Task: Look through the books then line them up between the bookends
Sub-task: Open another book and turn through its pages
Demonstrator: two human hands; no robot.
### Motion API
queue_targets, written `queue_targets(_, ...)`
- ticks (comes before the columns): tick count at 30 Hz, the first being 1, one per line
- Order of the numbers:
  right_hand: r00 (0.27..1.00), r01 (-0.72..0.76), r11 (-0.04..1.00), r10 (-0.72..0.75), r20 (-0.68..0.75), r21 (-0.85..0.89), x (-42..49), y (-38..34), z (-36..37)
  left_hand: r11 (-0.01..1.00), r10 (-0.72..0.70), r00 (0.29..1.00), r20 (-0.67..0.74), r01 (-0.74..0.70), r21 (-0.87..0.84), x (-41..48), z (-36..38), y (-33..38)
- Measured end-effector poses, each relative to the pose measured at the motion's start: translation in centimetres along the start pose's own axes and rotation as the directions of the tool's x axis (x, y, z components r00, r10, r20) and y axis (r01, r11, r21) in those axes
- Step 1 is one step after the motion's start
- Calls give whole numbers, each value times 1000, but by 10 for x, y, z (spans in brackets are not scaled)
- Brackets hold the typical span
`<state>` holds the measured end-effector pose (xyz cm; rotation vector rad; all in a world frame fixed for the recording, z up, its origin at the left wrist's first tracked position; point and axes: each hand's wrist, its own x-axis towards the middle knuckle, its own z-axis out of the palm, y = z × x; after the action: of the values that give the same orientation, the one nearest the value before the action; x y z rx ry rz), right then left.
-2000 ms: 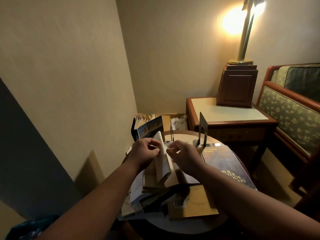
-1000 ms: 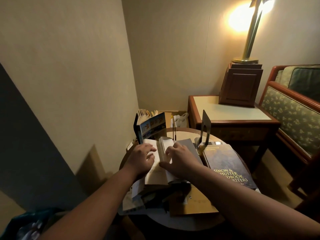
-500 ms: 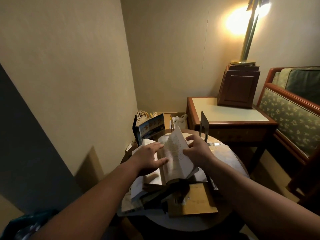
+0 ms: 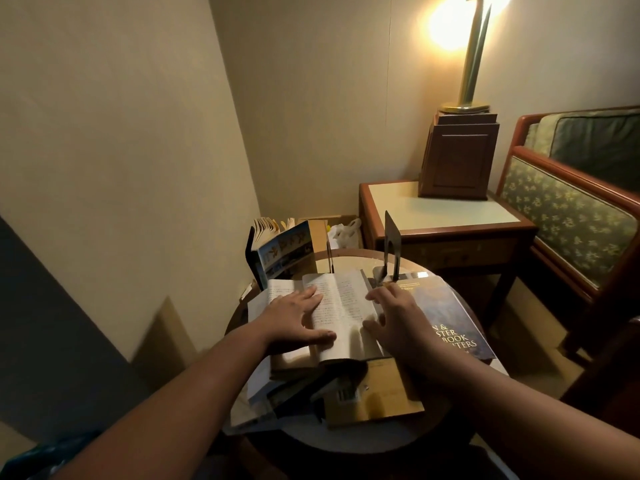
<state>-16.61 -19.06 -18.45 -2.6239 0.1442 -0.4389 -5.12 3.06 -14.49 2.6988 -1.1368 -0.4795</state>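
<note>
The open book (image 4: 346,306) lies on a pile on the round table (image 4: 346,441). The left hand (image 4: 294,317) presses flat on its left page, fingers spread wide. The right hand (image 4: 398,320) rests spread at its right edge. Beside it, a blue book (image 4: 446,317) shows "STER", "BOOK". A black bookend (image 4: 392,242) stands just behind.

Two hands showing: left hand (image 4: 294,318), right hand (image 4: 394,323). Two bookends standing: thin bookend (image 4: 329,260), dark bookend (image 4: 392,244). Four books showing singly: open book (image 4: 343,306), standing book (image 4: 284,251), blue book (image 4: 446,317), tan book (image 4: 381,393). Pile (image 4: 277,393) under open book defying count. One lamp (image 4: 472,64) glowing. Two tables standing: round table (image 4: 346,441), side table (image 4: 433,213).
</note>
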Motion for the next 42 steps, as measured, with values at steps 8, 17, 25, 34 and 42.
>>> queue_targets(8,879,332,922,-225,420,-201,-33,-25,-34,985,-21,1000,17,18,171,11,11,2)
queue_targets(17,803,311,883,-45,595,-352,-11,-44,-37,978,-43,998,55,31,207,12,11,4)
queue_targets(25,795,265,893,11,607,-364,79,-42,-10,975,-59,996,73,42,220,11,9,8)
queue_targets(34,785,317,871,-19,619,-375,66,-46,-13,980,-43,995,86,25,197,10,9,5)
queue_targets(42,758,301,899,-22,652,-319,-40,-53,-41,983,-30,995,96,12,182,12,9,5)
